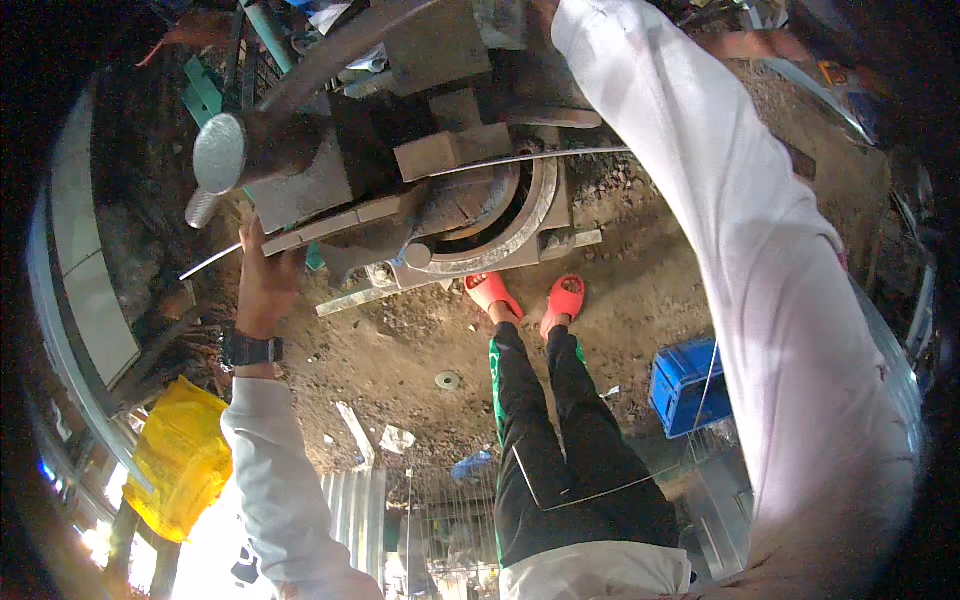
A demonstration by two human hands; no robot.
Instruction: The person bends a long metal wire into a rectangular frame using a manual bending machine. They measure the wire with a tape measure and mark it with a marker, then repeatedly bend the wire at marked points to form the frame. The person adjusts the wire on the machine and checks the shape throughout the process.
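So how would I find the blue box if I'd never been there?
Start at the big grey metal machine up top, then go down past the red sandals to the dirt floor on the right. The blue box sits there: a ribbed plastic crate, the only bright blue boxy thing around.

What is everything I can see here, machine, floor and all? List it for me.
bending machine: one, grey-brown metal, upper centre
metal strip: one, thin, silvery, running through the machine's curved die
lever knob: one, grey, round, upper left
blue crate: one, on the dirt floor, right
yellow bag: one, lower left
washer: one, pale, on the floor, centre
red sandals: two, on the person's feet, below the machine
black trousers: one pair, green stripe, centre
wristwatch: one, black, left wrist
left hand: at the strip's left end, by the machine
right hand: out of view; white sleeve reaches up past the machine
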